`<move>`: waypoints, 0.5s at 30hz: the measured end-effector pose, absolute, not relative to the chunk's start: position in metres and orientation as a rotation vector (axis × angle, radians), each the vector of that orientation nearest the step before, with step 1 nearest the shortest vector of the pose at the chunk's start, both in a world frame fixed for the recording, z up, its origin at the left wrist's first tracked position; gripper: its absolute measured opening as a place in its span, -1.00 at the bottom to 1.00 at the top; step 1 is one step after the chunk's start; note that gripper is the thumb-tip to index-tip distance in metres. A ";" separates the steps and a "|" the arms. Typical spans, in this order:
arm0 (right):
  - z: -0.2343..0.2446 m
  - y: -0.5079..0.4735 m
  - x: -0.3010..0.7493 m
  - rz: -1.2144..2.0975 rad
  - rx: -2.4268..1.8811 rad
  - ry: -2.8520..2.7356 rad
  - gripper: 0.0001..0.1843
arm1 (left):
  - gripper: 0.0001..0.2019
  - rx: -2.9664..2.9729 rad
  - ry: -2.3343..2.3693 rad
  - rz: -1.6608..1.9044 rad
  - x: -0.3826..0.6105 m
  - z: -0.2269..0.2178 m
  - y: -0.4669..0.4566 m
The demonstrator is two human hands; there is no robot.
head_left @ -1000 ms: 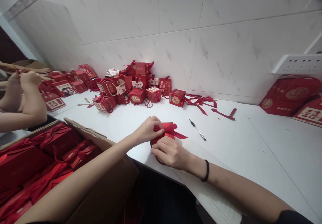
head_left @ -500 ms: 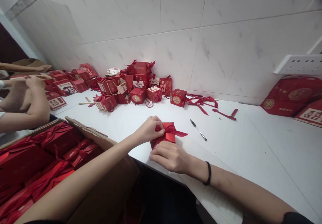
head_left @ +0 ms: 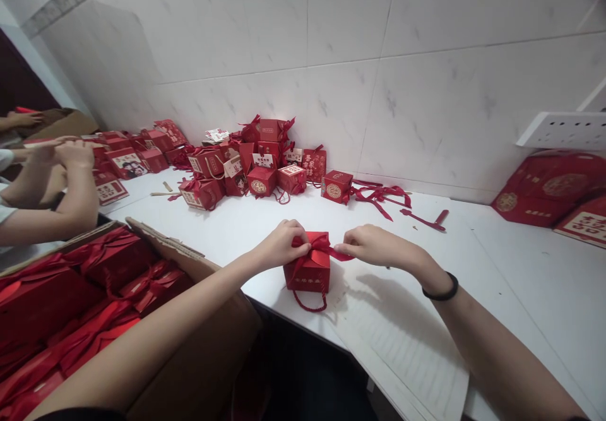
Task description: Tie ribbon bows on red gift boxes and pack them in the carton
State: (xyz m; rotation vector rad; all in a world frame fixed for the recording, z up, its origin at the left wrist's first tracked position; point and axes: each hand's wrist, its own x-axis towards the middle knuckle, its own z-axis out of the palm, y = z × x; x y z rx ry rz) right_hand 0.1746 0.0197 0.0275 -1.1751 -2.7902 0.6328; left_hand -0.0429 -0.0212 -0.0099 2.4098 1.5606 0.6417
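Note:
A small red gift box (head_left: 310,277) stands near the front edge of the white table, its twisted cord handle (head_left: 310,308) hanging down in front. A red ribbon (head_left: 320,244) is tied in a bow on its top. My left hand (head_left: 285,243) pinches the left side of the bow. With thumb and fingers closed, my right hand (head_left: 374,245) grips the ribbon's tail, which stretches out to the right of the box. A black band circles my right wrist.
At left an open cardboard box (head_left: 165,244) holds several red ribboned boxes. More red gift boxes (head_left: 262,181) are piled by the wall, with loose ribbons (head_left: 386,195) beside them. A sheet of paper (head_left: 411,351) lies front right. Other people's hands (head_left: 73,153) work far left.
My right hand has risen from the front of the box to the ribbon tail on its right, uncovering the box front and cord. My left hand stays at the bow.

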 end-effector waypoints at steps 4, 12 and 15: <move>0.024 0.021 0.172 0.933 -1.021 -2.828 -0.67 | -0.88 2.409 1.567 0.624 -0.042 -0.007 -0.022; 0.021 0.011 0.165 1.125 -0.865 -2.900 -0.69 | -0.89 2.392 1.572 0.599 -0.041 -0.009 -0.020; 0.021 0.010 0.166 1.139 -0.822 -2.924 -0.71 | -0.90 2.392 1.570 0.581 -0.040 -0.008 -0.021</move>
